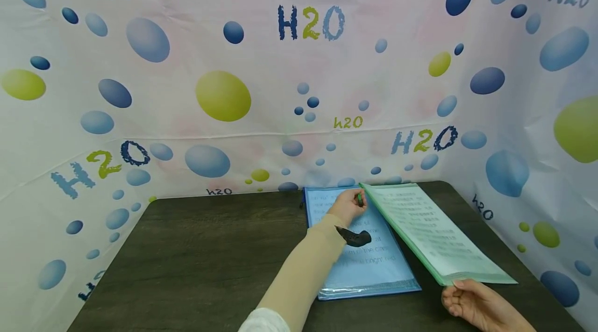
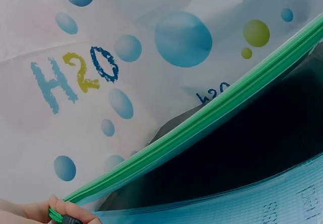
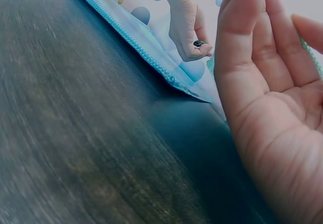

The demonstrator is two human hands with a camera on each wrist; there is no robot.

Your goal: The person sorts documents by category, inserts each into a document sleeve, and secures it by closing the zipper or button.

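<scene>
A green zip document pouch point(image 1: 430, 228) with printed sheets inside is tilted, its zipper edge raised, at the right of the table in the head view. At its far left corner my left hand point(image 1: 349, 206) pinches the zipper pull point(image 2: 65, 217), a black tab on a green cord. My right hand point(image 1: 478, 298) holds the near left corner between thumb and fingers. Under my left forearm lies a blue zip document pouch point(image 1: 369, 270) with a printed sheet. The green zipper edge point(image 2: 202, 118) runs straight across the left wrist view.
The dark wooden table point(image 1: 210, 259) spreads to the left of the blue pouch. Behind and beside it hangs a white sheet point(image 1: 261, 83) printed with bubbles and "H2O". A black strap point(image 1: 355, 237) sits at my left wrist.
</scene>
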